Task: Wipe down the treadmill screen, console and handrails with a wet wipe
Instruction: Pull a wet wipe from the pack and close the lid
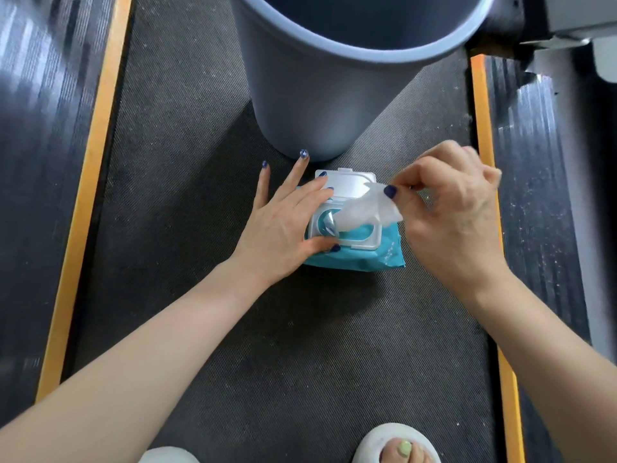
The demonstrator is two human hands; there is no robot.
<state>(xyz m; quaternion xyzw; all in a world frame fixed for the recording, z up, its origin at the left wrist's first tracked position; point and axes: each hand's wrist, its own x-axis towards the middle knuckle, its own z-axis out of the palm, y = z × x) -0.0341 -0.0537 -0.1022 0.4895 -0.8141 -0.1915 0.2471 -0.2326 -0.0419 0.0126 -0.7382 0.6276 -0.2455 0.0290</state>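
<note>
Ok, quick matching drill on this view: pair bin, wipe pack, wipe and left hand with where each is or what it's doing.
1 bin
2 wipe pack
3 wipe
4 left hand

a pinched by the right hand
b lying on the belt, lid open
c pressing down on the pack
d standing upright beyond the pack

Pairs: 1-d, 2-b, 3-a, 4-c

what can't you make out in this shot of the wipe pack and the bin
Head view only:
- Bucket inside: top edge cuts it off.
- Wipe pack print: too small, left hand covers part.
- Wet wipe full length: partly inside the pack.
- Right hand fingertips: motion blur.
</note>
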